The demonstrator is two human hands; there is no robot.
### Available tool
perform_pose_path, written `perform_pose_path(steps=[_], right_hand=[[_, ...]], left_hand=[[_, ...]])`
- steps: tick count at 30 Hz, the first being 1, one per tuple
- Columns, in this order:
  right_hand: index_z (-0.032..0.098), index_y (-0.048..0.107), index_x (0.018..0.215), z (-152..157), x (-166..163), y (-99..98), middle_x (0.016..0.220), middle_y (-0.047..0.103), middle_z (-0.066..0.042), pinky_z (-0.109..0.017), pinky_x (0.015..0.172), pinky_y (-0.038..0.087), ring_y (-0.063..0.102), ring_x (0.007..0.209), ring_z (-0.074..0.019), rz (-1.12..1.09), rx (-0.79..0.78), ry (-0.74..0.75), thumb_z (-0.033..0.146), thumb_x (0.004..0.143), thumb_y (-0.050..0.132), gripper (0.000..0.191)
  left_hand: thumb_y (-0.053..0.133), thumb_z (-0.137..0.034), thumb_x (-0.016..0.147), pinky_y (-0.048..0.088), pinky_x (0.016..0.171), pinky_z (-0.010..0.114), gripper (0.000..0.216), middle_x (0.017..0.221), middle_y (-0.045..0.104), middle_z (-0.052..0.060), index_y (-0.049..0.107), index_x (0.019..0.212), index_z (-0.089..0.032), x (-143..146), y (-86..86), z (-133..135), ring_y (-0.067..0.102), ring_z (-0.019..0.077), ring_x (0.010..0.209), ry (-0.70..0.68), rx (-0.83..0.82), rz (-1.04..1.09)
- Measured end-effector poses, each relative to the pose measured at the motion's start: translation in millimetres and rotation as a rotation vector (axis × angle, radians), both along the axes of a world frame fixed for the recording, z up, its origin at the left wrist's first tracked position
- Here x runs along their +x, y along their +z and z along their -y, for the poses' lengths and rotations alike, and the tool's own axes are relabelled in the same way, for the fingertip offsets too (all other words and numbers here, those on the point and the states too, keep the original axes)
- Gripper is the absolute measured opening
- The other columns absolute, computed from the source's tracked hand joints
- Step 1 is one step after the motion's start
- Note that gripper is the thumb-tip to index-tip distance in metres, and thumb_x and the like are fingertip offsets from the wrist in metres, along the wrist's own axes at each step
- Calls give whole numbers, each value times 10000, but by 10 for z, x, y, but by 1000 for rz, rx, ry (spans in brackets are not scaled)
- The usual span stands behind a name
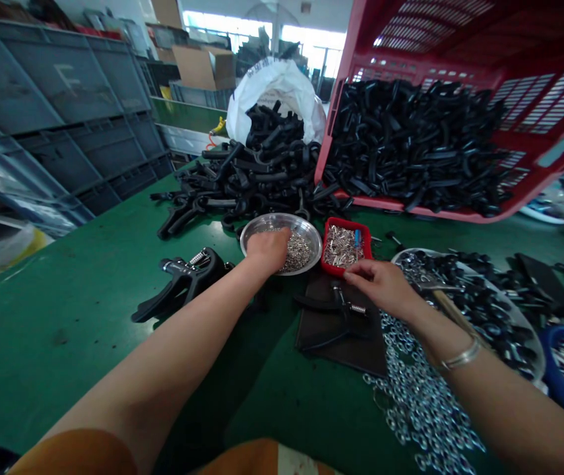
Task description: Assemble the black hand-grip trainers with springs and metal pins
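Note:
My left hand (268, 249) reaches into a round metal bowl (315, 254) of small metal parts (299, 253). Its fingers are curled down; their tips, and anything in them, are hidden. By the near edge of a red tray (332, 269) of silvery pins (341, 245), my right hand (375, 280) has thumb and fingers pinched together. Whatever it pinches is too small to name. Below it, a black plastic clamp (344, 310) with a spring lies on a dark flat pad (361, 353). More black clamps (187, 280) with springs lie left of the bowl.
Black plastic parts (256, 175) are heaped behind the bowl, spilling from a white sack (239, 105). A red basket (328, 138) of similar parts leans at right. Metal rings (415, 389), a hammer (452, 310), a white tray (533, 336) and a blue bowl (551, 376) lie right. Grey crates (64, 86) stand left.

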State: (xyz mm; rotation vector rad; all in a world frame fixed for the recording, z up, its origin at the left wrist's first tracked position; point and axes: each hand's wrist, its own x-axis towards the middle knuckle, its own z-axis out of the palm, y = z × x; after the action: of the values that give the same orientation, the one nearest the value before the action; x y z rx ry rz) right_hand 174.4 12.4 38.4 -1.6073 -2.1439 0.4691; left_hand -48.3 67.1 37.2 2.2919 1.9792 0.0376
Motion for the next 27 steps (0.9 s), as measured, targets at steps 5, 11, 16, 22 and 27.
perform_pose_path(steps=[5,11,16,22,27], right_hand=[[202,667,808,467,331,-159,682,684,-13,-293,573,453,613,603,-171,-73,-32,-167,378,737,523,238],[200,674,776,610,362,-354,776,693,-39,-333,675,473,629,732,-203,-206,31,-272,411,713,558,249],[192,668,810,604,342,-444,798,692,-42,-343,701,474,628,748,-204,-295,8,-302,423,725,551,272],[194,667,820,652,405,-473,812,688,-43,-348,715,471,623,757,-205,-260,0,-271,400,729,558,250],[188,645,795,669,405,-480,753,670,-38,-315,640,481,611,683,-181,-343,3,-267,387,716,581,224]], left_hand=[[514,-289,779,440,790,377,225,1010,638,97,656,939,-218,86,5,13,567,273,956,-125,-56,-18],[532,-268,765,437,790,366,219,1006,644,115,684,910,-205,156,-19,-33,569,273,940,-123,-79,-5],[499,-349,788,448,742,326,220,1013,646,52,667,918,-292,104,-66,-30,584,229,878,-49,-54,40],[401,-311,843,437,735,320,259,944,650,51,618,978,-270,130,-77,71,592,212,846,-31,28,112],[420,-358,844,430,683,289,224,916,650,13,597,947,-269,303,-58,334,592,194,817,-188,113,248]])
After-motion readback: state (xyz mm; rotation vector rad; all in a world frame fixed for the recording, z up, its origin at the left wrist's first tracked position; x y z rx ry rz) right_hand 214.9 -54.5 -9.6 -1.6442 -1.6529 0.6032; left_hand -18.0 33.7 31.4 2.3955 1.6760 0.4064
